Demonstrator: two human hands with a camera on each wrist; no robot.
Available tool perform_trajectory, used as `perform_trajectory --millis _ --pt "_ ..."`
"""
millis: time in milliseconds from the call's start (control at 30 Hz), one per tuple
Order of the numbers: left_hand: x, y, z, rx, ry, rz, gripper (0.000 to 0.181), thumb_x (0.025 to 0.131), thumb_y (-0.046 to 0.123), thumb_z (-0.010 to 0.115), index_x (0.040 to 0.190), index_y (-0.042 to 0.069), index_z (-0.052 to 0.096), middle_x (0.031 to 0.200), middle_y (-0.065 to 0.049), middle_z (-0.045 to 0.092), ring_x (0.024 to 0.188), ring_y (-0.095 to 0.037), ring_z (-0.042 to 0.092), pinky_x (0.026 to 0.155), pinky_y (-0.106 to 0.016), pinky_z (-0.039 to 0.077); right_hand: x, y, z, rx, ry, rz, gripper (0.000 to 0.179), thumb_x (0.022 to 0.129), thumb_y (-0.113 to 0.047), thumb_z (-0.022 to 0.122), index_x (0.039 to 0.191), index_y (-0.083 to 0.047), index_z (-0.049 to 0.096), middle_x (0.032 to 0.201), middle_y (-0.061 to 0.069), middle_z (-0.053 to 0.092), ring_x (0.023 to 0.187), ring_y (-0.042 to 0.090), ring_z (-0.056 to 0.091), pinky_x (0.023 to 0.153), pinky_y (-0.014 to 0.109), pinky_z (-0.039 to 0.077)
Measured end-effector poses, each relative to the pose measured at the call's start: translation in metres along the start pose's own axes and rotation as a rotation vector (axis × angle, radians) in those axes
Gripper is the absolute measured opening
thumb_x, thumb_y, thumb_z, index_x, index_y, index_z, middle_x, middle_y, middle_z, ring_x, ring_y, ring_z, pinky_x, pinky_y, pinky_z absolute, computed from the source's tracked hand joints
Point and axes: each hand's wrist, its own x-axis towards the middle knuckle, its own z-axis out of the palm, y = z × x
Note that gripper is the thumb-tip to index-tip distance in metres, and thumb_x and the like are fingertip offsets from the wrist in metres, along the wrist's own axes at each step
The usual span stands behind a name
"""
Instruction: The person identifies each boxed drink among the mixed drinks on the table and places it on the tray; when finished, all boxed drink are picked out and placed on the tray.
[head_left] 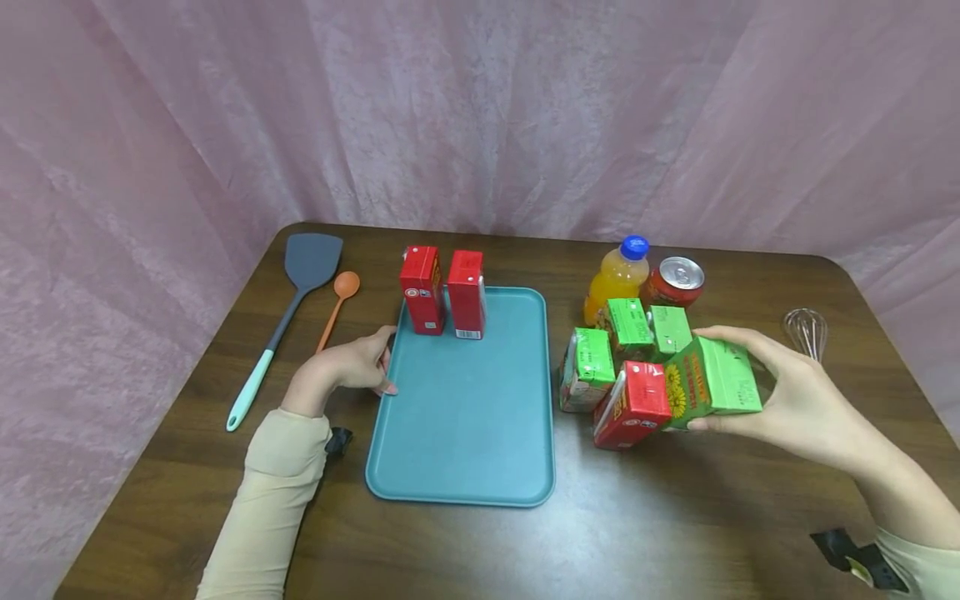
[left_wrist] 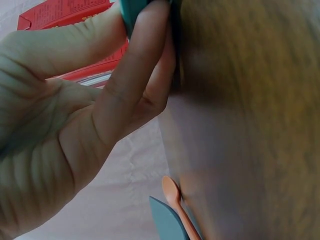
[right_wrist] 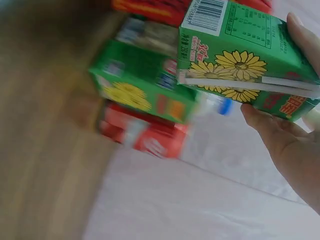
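My left hand (head_left: 347,363) pinches the left rim of a blue-green tray (head_left: 468,433); the left wrist view shows thumb and fingers on its edge. Two red drink cartons (head_left: 468,293) stand upright at the tray's far left corner. On the right, my right hand (head_left: 798,398) grips a green drink carton (head_left: 726,377) with yellow flowers, tilted and lifted in the right wrist view. Beside it are a red carton (head_left: 633,404) and several other green cartons (head_left: 587,367). The table hides the tray's underside.
An orange juice bottle (head_left: 617,279) with a blue cap and a red can (head_left: 675,282) stand behind the cartons. A whisk (head_left: 807,332) lies at the far right. On the left lie a spatula (head_left: 277,333) and an orange spoon (head_left: 346,286). A pink curtain (head_left: 480,117) hangs behind the table.
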Motion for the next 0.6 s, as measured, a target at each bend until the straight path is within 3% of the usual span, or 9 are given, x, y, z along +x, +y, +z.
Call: perform_trajectory --millis 133,300,500,600 --pt "-0.001 0.000 0.001 0.006 -0.008 0.004 0.096 0.078 0.003 0.074 0.146 -0.004 0.006 0.086 -0.013 0.049 0.067 -0.018 0.059 0.066 -0.029 0.046 0.006 -0.011 -0.019 -0.021 0.064 -0.042 0.099 0.037 -0.008 0.095 0.128 -0.018 0.056 0.104 -0.021 0.058 0.083 -0.004 0.052 0.070 0.007 0.036" --pt "-0.002 0.001 0.001 0.010 -0.013 0.009 0.096 0.078 0.004 0.074 0.145 -0.005 0.006 0.085 -0.013 0.049 0.067 -0.019 0.059 0.066 -0.030 0.047 0.016 -0.031 -0.032 -0.004 0.164 -0.105 0.102 0.033 0.009 0.091 0.127 -0.010 0.057 0.111 -0.019 0.057 0.089 -0.004 0.050 0.075 0.005 0.035" --pt "-0.003 0.001 0.001 0.017 -0.013 0.009 0.096 0.078 0.005 0.073 0.145 -0.005 0.005 0.085 -0.013 0.049 0.067 -0.018 0.059 0.066 -0.030 0.046 0.030 -0.059 -0.019 0.093 0.315 -0.169 0.097 0.031 0.015 0.087 0.122 -0.002 0.059 0.111 -0.008 0.058 0.100 0.004 0.049 0.084 0.011 0.035" --pt "-0.002 0.001 0.000 0.027 -0.007 0.005 0.095 0.079 0.005 0.073 0.145 -0.005 0.005 0.085 -0.012 0.049 0.068 -0.018 0.059 0.066 -0.029 0.045 0.041 -0.077 -0.004 0.215 0.361 -0.149 0.094 0.036 0.018 0.085 0.124 -0.002 0.057 0.113 -0.004 0.056 0.104 0.009 0.050 0.089 0.014 0.038"
